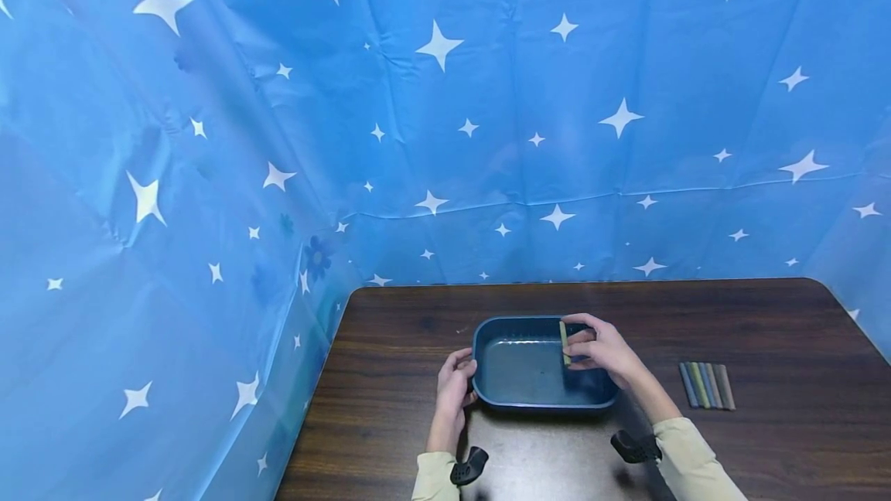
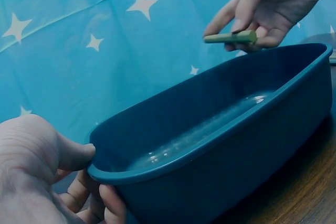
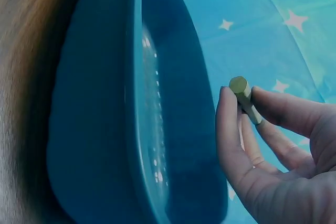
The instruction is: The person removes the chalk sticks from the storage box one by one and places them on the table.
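Observation:
A dark blue rectangular tub (image 1: 543,407) with rounded corners stands on the table. My left hand (image 1: 454,386) grips its left end, thumb (image 2: 79,153) over the rim and fingers curled beneath it outside. Above the right part of the tub, my right hand (image 1: 600,349) pinches a slim yellow-green stick (image 1: 564,342) between thumb and fingertips. In the right wrist view the stick (image 3: 239,87) shows a six-sided end. From the left wrist view it (image 2: 231,37) lies nearly level, higher than the tub's far rim. The tub's visible floor is bare and shiny.
To the right of the tub, several similar sticks (image 1: 706,386) in muted blue, green and grey-brown lie side by side on the dark wood table (image 1: 780,331). A blue curtain (image 1: 487,99) with white stars hangs behind and to the left.

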The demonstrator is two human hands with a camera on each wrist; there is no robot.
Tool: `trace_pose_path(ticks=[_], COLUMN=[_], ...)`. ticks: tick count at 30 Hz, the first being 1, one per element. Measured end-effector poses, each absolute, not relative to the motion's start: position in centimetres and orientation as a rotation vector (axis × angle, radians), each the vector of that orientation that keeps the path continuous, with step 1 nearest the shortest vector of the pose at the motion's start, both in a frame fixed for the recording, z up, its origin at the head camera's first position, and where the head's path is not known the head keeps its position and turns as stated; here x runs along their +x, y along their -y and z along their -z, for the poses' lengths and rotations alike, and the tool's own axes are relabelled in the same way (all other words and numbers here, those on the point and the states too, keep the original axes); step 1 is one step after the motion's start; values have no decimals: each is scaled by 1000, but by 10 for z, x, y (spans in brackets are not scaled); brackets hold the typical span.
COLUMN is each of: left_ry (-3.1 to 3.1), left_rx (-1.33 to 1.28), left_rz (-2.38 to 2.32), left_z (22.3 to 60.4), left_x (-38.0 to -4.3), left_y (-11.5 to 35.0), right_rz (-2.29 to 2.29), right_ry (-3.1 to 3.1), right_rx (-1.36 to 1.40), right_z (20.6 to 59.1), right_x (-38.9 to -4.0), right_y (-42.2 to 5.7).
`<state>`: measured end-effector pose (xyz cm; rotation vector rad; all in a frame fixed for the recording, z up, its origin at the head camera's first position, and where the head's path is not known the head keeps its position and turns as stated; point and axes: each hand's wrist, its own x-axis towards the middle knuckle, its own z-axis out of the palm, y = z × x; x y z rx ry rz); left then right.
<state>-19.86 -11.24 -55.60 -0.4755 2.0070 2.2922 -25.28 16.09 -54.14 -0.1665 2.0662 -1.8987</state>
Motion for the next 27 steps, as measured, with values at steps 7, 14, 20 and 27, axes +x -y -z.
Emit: trace_pose_path(ticks=[7,14,20,27], left_ry=[-1996,-2022,-2022,-2025], left_rx=[-498,-543,-539,-554], left_rz=[-2310,-2289,-2286,-2275], left_z=[572,601,599,598], left_x=[-205,-218,-218,-218], left_y=[113,115,115,115], right_rz=[1927,1935,1896,1850], right_ry=[-2076,-2103,-2186,-2260], right_rx=[-122,-59,-20,-41], right_z=[543,546,552,559], right_x=[-252,-248,-242,-238], right_y=[-188,-213,-230,-247])
